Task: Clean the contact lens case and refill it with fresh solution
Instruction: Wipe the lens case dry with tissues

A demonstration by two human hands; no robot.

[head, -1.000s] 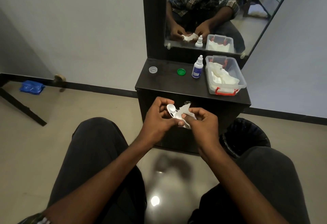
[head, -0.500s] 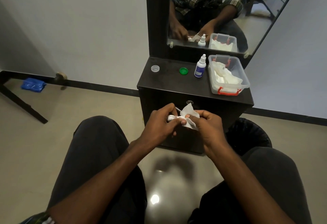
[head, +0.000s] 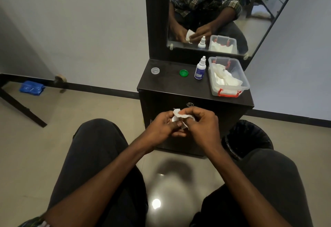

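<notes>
Between both hands, the small white plastic lens case (head: 175, 119) sits gripped by the left hand (head: 165, 126); the right hand (head: 202, 124), at 3 o'clock, pinches white tissue (head: 179, 114) against it.

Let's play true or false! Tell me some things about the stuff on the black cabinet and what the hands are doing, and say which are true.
1. The round green cap lies on the black cabinet top. True.
2. The white dropper bottle lies on its side. False: it stands upright.
3. Both the left hand and right hand hold a white tissue. True.
4. The clear plastic box is empty. False: white tissues lie inside.
5. The small clear cap sits right of the bottle. False: it sits far left.
</notes>
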